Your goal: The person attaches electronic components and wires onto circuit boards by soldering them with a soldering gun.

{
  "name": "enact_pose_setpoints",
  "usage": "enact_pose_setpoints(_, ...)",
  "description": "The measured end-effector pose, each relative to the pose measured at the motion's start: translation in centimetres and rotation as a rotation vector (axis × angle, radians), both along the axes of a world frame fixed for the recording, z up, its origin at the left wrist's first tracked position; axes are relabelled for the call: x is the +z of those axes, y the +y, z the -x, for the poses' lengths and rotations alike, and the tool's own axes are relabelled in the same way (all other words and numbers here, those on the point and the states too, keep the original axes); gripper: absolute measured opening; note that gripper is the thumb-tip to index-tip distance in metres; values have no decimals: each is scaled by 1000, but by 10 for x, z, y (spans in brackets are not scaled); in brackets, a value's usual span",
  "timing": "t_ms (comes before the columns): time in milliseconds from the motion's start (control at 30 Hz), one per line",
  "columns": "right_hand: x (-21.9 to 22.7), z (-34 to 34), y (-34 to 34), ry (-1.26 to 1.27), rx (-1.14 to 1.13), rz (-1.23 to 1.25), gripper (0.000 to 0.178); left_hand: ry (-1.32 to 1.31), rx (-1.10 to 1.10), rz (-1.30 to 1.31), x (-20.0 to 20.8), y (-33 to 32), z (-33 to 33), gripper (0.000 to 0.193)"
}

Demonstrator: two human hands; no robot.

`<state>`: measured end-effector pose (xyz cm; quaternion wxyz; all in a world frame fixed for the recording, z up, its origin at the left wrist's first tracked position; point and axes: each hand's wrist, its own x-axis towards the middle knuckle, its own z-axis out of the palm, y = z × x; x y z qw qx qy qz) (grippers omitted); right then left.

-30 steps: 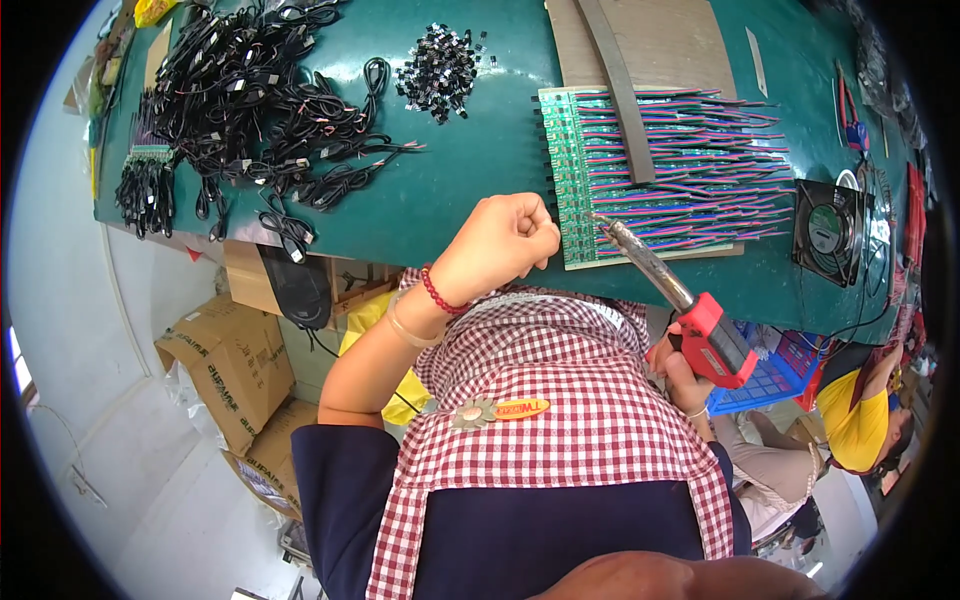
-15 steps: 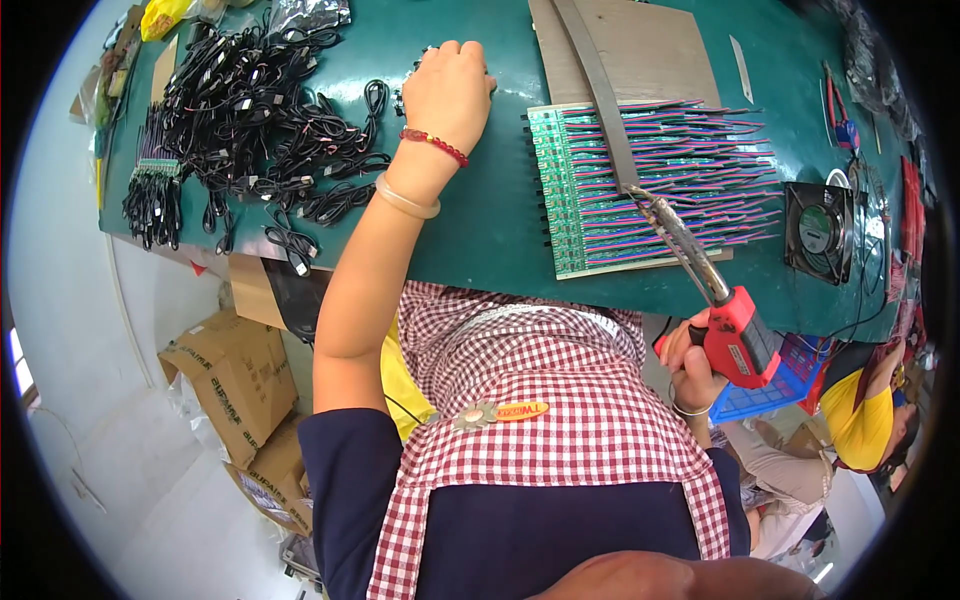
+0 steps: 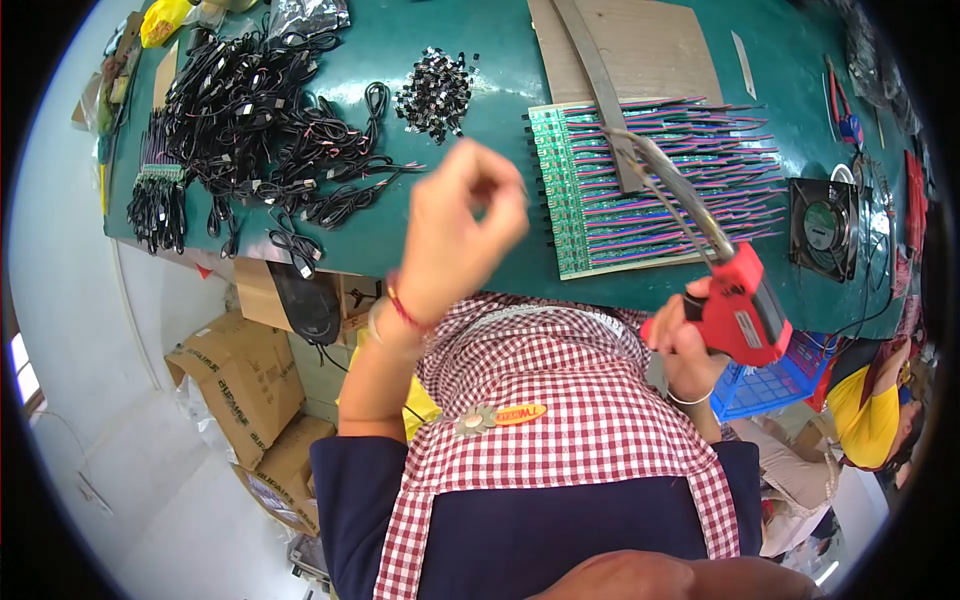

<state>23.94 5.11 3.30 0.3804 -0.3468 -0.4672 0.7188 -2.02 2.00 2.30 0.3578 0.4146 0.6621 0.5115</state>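
My left hand (image 3: 465, 220) is raised over the near part of the green table, thumb and forefinger pinched together; whatever they hold is too small and blurred to make out. Beyond it lies a heap of small black parts (image 3: 437, 95) with shiny ends. My right hand (image 3: 688, 350) grips a red soldering gun (image 3: 740, 310) by its handle. The gun's long metal front reaches across a panel of green circuit boards (image 3: 552, 215) with rows of coloured wires (image 3: 690, 205). A flat grey metal bar (image 3: 592, 70) lies across the wires, partly behind the gun's tip.
Tangled black cables (image 3: 235, 110) cover the table's left side. Under the bar's far end is a brown board (image 3: 650, 45). A black fan (image 3: 823, 228) and red-handled pliers (image 3: 838, 105) are at right. Below sit a blue basket (image 3: 765, 390), cardboard boxes (image 3: 240, 385) and another person's yellow sleeve (image 3: 865, 420).
My left hand has drawn back toward me from the heap of black parts, which is now uncovered. The soldering gun's tip has moved farther away over the bar.
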Motion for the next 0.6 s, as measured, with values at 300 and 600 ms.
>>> enact_pose_setpoints(300, -2, 28, -2, -151, 396, -102, 54, -553, -134, -75, 7, -49, -80, 15)
enact_pose_setpoints(600, -17, 21, -11, -389, 291, -238, 17, -486, -241, 188, 18, -53, -68, 13)
